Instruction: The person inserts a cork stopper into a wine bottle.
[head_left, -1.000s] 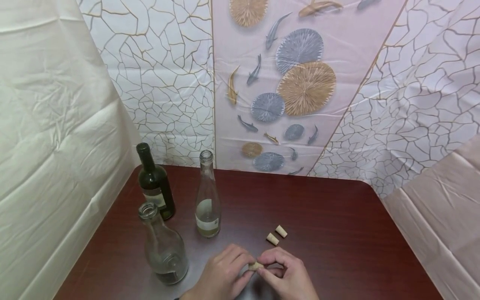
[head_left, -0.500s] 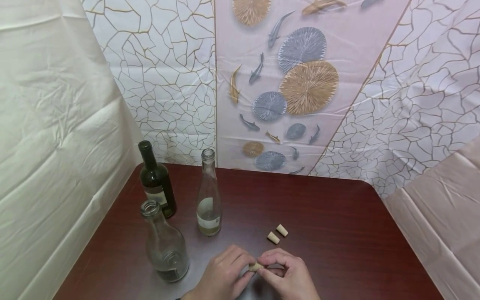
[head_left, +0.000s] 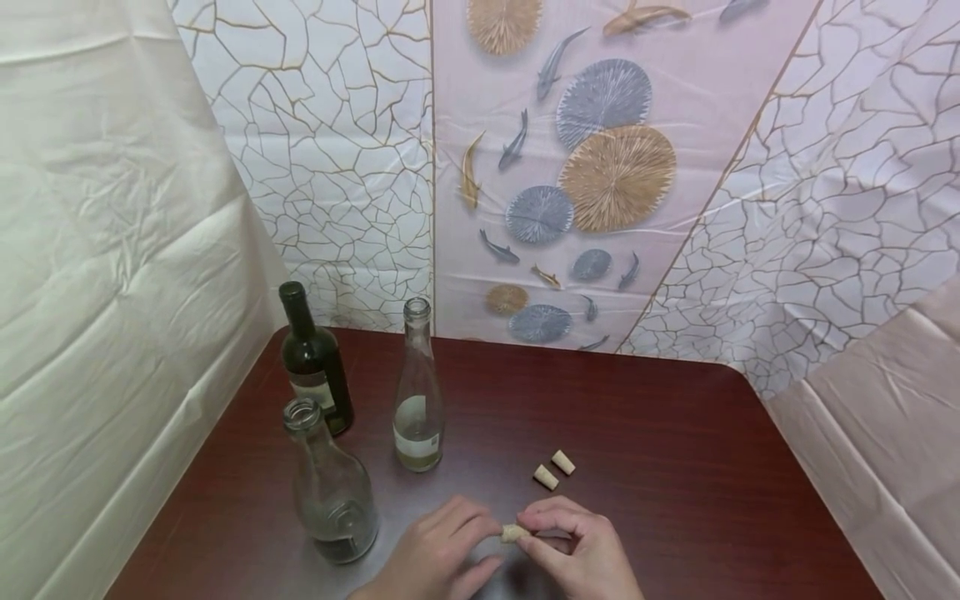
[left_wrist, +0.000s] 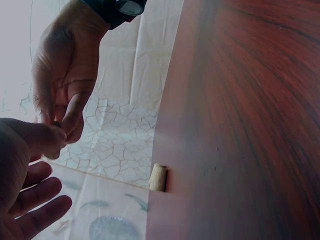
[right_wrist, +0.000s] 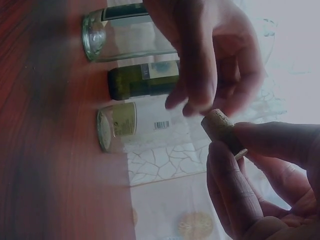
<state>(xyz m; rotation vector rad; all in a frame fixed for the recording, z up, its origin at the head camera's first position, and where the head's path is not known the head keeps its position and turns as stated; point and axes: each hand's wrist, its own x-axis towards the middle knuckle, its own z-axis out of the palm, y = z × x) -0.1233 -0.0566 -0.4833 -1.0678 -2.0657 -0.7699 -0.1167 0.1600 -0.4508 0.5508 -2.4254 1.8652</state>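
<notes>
Fingers (right_wrist: 232, 177) of the right hand (head_left: 585, 546) pinch a cork (right_wrist: 216, 124), long axis pointing left.

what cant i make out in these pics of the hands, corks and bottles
Dark bottle: head view, lower part partly behind the near clear bottle; right wrist view, neck behind the left hand.
Its label: head view, print too small to read.
Held cork: left wrist view, mostly behind fingers.
Whether the left hand touches that cork: head view, too small to tell.
Right hand: head view, wrist cut off by the bottom edge.
</notes>
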